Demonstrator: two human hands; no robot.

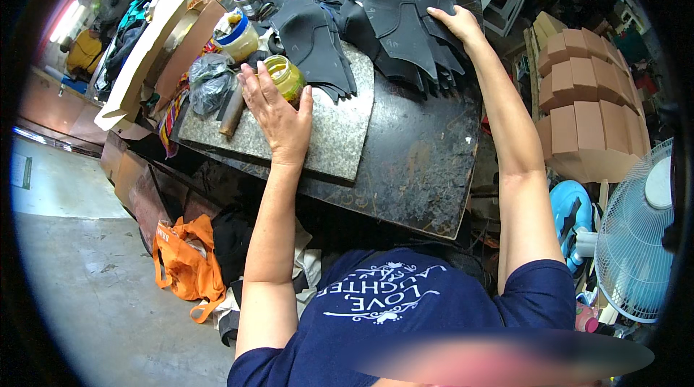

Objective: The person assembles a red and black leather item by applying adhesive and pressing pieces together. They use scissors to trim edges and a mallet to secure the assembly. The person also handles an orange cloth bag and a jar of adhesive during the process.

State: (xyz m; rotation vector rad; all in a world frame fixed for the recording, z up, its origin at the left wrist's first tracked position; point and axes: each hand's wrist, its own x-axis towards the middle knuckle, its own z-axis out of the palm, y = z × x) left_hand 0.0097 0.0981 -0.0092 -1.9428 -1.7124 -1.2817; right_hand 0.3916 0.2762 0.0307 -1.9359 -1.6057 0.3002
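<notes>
My left hand (278, 116) lies flat with fingers spread on a grey stone slab (340, 137), its fingertips beside a small yellow-lidded glass jar (283, 76). My right hand (455, 24) reaches far out and rests on a fanned stack of black leather shoe pieces (394, 29). A second pile of black pieces (314, 43) lies across the slab's far end. Both sit on a dark worn worktable (419, 163).
A grey plastic bag (210, 79), a metal tool (233, 108), a round tub (237, 36) and brown cardboard (155, 43) crowd the table's left. Stacked tan boxes (585, 90) and a fan (640, 239) stand right. An orange bag (188, 257) lies on the floor.
</notes>
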